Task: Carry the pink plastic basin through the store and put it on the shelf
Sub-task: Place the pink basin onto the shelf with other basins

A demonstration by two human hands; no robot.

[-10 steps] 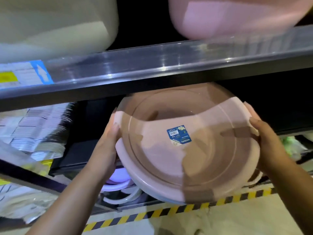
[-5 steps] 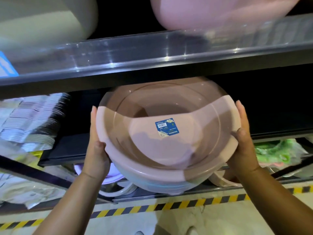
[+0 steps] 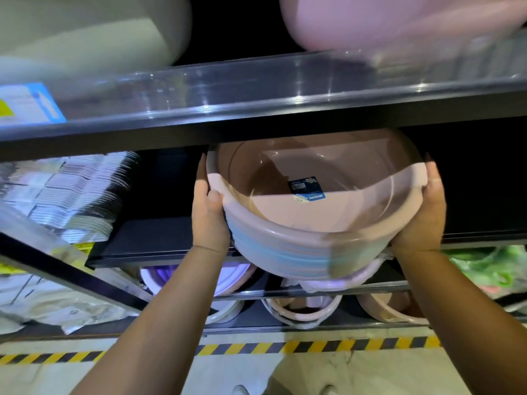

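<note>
The pink plastic basin [image 3: 322, 212] has a blue label inside and blue bands on its outer wall. It is tilted toward me, its far half in shadow under the upper shelf board, its near half over the dark middle shelf [image 3: 148, 238]. My left hand [image 3: 209, 212] grips its left rim and my right hand [image 3: 422, 212] grips its right rim. I cannot tell whether its bottom touches the shelf.
The upper shelf edge [image 3: 285, 109] with a clear strip runs just above the basin; a grey tub [image 3: 85, 29] and a pink basin [image 3: 385, 21] stand on it. White hangers [image 3: 71, 192] fill the left. More basins [image 3: 302, 309] sit on the lower shelf. Yellow-black tape [image 3: 313, 347] marks the floor.
Both hands have pushed the basin forward and to the right, deeper under the upper shelf. It tilts less toward me than before, and more of its outer wall shows.
</note>
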